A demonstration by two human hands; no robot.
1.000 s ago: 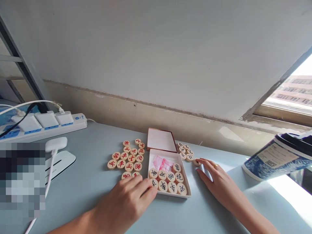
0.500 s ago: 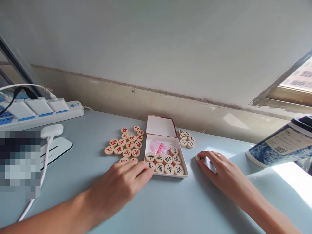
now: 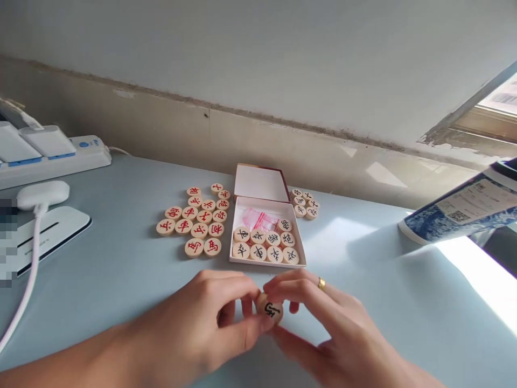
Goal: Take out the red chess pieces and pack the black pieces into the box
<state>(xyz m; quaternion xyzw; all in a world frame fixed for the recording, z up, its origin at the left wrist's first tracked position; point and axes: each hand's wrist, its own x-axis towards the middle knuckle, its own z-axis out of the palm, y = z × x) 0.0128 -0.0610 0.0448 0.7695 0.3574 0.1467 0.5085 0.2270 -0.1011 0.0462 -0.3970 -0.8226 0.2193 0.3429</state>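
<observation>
Between my two hands, in front of the box, is a round Chinese chess piece point(image 3: 271, 309) with a black character, its face tipped toward me. The thumb and fingers of my left hand point(image 3: 218, 318) pinch its left side. My right hand point(image 3: 323, 318), a gold ring on one finger, grips its right side. Just beyond them stands an open white box point(image 3: 267, 263), holding black-character pieces point(image 3: 258, 251) in rows and a pink-edged plastic bag point(image 3: 262, 220). Red-character pieces point(image 3: 199, 229) lie to the left of the box. A small group of black-character pieces point(image 3: 299, 210) sits to its right.
A power strip point(image 3: 91, 151) with white chargers stands at the back left. Near it are a white cable point(image 3: 34, 275) and a flat white device point(image 3: 60, 231). A blue patterned cylinder point(image 3: 452, 207) lies on the right. The wall point(image 3: 161, 124) bounds the table's far side.
Both hands have come together in front of the box. My right hand has brought a black-character piece from the right, and my left hand has left the box's edge. The view has shifted.
</observation>
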